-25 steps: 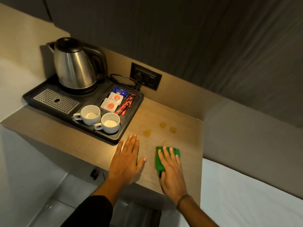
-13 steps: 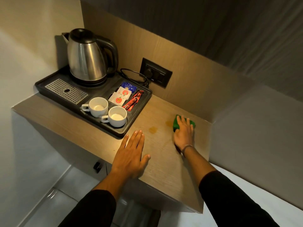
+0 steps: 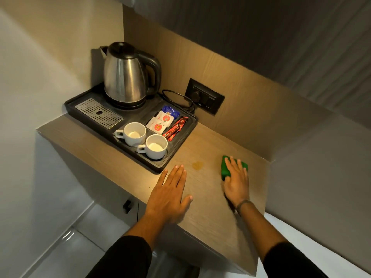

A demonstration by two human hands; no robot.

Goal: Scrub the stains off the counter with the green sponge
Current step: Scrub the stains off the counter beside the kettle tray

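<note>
- Two dark sleeves reach in from the near edge, forearms bare below them.
- The left hand [image 3: 167, 195] lies flat, palm down, on the wooden tabletop [image 3: 210, 217] near its front edge; its grip is fully spread, fingers straight, and it holds nothing.
- The right hand [image 3: 236, 181] wears a thin band at the wrist and presses down on the green sponge [image 3: 225, 169]; its grip is flat and open over the sponge, fingers laid across the top rather than curled around it.
- The green sponge rests on the tabletop toward the right side, near the back panel; its left part shows beside the fingers.
- One yellowish stain [image 3: 197, 165] sits on the tabletop between the two hands, just beyond the left fingertips and apart from the sponge.
- A black tray [image 3: 160, 167] stands on the left part of the tabletop, its near corner just beside the left fingertips.
- Two white cups [image 3: 134, 134] stand side by side in the tray's front, with sachets [image 3: 162, 123] in a compartment behind them.
- A perforated metal drip plate [image 3: 98, 113] lies at the tray's left.
- A steel kettle [image 3: 125, 77] stands upright at the tray's back.
- A dark wall socket [image 3: 204, 96] sits on the back panel, with the cord looped below it.
</note>
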